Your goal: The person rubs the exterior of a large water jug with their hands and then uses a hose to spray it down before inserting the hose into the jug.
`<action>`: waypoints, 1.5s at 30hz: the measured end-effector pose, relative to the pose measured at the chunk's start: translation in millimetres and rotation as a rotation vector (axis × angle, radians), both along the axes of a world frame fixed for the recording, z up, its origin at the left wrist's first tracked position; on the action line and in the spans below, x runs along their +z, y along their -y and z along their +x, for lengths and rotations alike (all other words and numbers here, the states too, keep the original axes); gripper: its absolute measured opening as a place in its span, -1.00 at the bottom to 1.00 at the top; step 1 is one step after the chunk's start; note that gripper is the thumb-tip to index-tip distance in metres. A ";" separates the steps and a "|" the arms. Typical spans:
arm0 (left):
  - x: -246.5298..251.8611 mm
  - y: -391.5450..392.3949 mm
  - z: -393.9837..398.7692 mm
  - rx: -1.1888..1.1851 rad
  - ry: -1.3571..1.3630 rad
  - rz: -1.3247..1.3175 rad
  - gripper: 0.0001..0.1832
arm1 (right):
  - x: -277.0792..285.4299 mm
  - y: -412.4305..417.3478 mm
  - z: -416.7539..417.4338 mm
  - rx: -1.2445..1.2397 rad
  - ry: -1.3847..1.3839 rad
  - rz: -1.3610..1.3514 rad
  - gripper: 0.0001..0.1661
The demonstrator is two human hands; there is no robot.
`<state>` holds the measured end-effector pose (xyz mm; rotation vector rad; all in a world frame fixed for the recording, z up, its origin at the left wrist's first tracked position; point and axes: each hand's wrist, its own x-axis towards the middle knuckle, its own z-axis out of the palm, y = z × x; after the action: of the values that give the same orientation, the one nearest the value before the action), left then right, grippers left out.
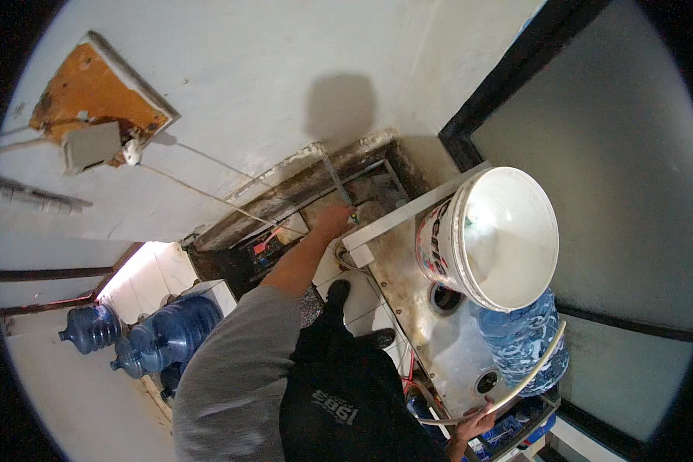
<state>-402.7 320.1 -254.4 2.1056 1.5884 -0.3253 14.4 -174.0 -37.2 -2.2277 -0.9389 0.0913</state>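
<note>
My left hand [334,219] reaches down to the lower end of a grey pipe [336,178] by the wall. Its fingers close around a pipe fitting [355,218] with a small green and yellow part, mostly hidden. At the lower right, my right hand [474,420] grips a pale flexible hose [531,372], whose free end curves upward past a blue plastic water jug [522,346]. A large white plastic bucket [511,237] with printing on its side stands beside the jug on a stained steel counter [407,277]. I see no contents in the bucket.
Round holes [446,298] pierce the steel counter, and a white bar [410,211] crosses its far end. Several blue water jugs [187,326] lie at left. A cable [225,203] hangs from a wall-mounted box [92,147]. Beside my feet is a tiled floor [361,297].
</note>
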 end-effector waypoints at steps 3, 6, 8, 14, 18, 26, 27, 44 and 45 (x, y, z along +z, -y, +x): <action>11.8 -8.2 13.9 -0.157 -0.057 -0.012 -0.48 | 6.4 7.1 -12.6 0.004 -0.017 -0.071 -0.36; -50.5 -22.9 18.8 -0.191 -0.047 -0.038 -0.60 | 8.3 14.8 -15.0 -0.037 -0.030 -0.064 -0.38; -69.5 -26.1 21.1 -0.203 -0.072 -0.026 -0.67 | 8.8 15.4 -19.9 -0.069 -0.041 -0.028 -0.38; -44.2 -49.9 35.9 0.100 0.038 -0.173 -0.67 | 2.6 23.5 -26.9 -0.123 -0.046 -0.096 -0.39; -115.5 -50.7 12.5 0.281 0.240 0.030 -0.58 | 5.2 18.4 -8.3 -0.117 -0.027 0.048 -0.52; 135.6 -51.4 -1.5 0.640 1.017 0.149 -0.74 | 36.2 9.8 -7.4 -0.196 -0.438 0.359 -0.85; 166.3 -40.2 3.5 0.633 1.132 0.197 -0.74 | 45.4 5.3 0.6 -0.152 -0.489 0.414 -0.87; 287.4 254.0 471.9 -0.485 1.298 -0.294 -0.79 | 110.5 112.4 138.0 -0.178 -0.547 0.246 -0.45; 276.1 260.1 496.2 -0.439 1.264 -0.394 -0.73 | 113.0 118.4 146.8 -0.158 -0.561 0.220 -0.45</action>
<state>93.5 60.0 21.7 1.6732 0.2926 0.4632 161.3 -292.4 75.8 -1.9081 -0.4411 0.4876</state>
